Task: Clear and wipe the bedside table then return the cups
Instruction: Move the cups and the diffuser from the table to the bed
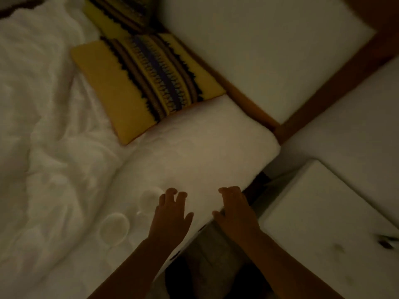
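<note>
Two pale round cups lay on the white bed, the nearer cup (114,230) and the farther cup (149,199), both just left of the left hand (170,214). The light was too dim to tell if anything was in them. The left hand hovered with a wide, empty grip, fingers spread and slightly curled. Right of it, the right hand (236,214) was also loosely spread and held nothing. Far right of the hands stood the white bedside worktop (319,216), with a small dark object (386,242) at its edge. To do the step well, I judge each cup should be taken by its side and kept upright.
</note>
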Demonstrator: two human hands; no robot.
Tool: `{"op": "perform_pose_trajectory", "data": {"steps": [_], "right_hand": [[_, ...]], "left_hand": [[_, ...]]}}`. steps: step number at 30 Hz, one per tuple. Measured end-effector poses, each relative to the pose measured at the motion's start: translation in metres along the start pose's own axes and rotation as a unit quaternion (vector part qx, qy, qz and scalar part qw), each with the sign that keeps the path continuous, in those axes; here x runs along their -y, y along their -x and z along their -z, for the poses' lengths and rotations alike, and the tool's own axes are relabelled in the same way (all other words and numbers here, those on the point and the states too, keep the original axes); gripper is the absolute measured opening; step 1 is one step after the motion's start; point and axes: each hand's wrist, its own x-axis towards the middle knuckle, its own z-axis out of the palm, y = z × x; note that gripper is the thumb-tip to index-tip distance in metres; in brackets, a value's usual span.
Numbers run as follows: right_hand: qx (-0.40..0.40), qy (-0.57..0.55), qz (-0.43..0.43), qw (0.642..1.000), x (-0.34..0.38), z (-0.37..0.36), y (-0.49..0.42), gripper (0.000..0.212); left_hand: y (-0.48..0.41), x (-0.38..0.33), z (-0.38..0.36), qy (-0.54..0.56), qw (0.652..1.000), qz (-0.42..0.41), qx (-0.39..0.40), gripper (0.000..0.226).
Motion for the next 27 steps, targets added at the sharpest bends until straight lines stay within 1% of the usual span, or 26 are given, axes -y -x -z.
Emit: {"op": "perform_pose_trajectory", "data": {"steps": [4,6,9,11,14,17,19,21,24,27], "right_hand": [[-0.009,-0.062,-0.083,0.995,-0.072,0.017,0.032,0.061],[-0.018,-0.083,-0.12,0.989,-0.119,0.025,0.054,0.058],[-0.049,-0.093,-0.166,0.981,-0.187,0.038,0.094,0.036],[-0.073,-0.113,-0.208,0.969,-0.23,0.045,0.121,0.028],[-0.103,-0.147,-0.262,0.948,-0.287,0.052,0.155,0.023],[-0.139,-0.179,-0.308,0.924,-0.342,0.057,0.187,0.02],[-0.155,-0.187,-0.339,0.909,-0.38,0.06,0.202,0.02],[-0.167,-0.195,-0.362,0.896,-0.417,0.063,0.212,0.019],[-0.2,-0.197,-0.383,0.88,-0.463,0.067,0.217,0.022],[-0.248,-0.195,-0.421,0.85,-0.501,0.075,0.213,0.025]], "left_hand": [[-0.019,-0.07,-0.031,-0.001,0.994,-0.082,0.076,0.048],[-0.026,-0.116,-0.057,-0.012,0.986,-0.125,0.112,0.045],[-0.027,-0.192,-0.097,-0.015,0.972,-0.173,0.157,0.044],[-0.024,-0.246,-0.122,-0.002,0.96,-0.219,0.175,0.039],[-0.017,-0.315,-0.153,-0.017,0.939,-0.284,0.195,0.031],[-0.011,-0.377,-0.184,-0.006,0.91,-0.331,0.249,0.03],[-0.01,-0.415,-0.206,-0.004,0.893,-0.349,0.285,0.032],[-0.015,-0.446,-0.23,-0.006,0.886,-0.354,0.298,0.033],[-0.028,-0.48,-0.26,-0.015,0.891,-0.343,0.298,0.032],[-0.047,-0.504,-0.285,0.004,0.904,-0.311,0.292,0.033]]}}
